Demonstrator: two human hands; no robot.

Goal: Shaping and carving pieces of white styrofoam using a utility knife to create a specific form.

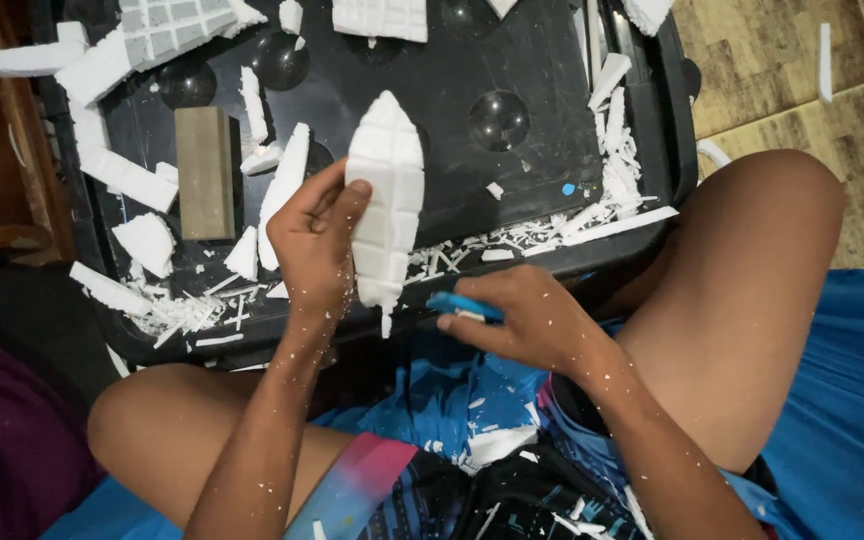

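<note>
My left hand (314,240) grips the white foam piece (386,195) upright over the near edge of the black tray (512,90), fingers clenched round its left side. It is already cut to a leaf shape, pointed at both ends, though its lower tip looks ragged. My right hand (537,320) clasps the blue cutter (462,306) just below. Shavings and offcuts crowd the tray; free room lies near, between my knees.

White foam piece (386,200) at centre shows a scored grid. The cutter (462,305) below is blue. The tray (512,190) is black, the block (203,172) at left olive-brown, the shorts (842,400) blue.
</note>
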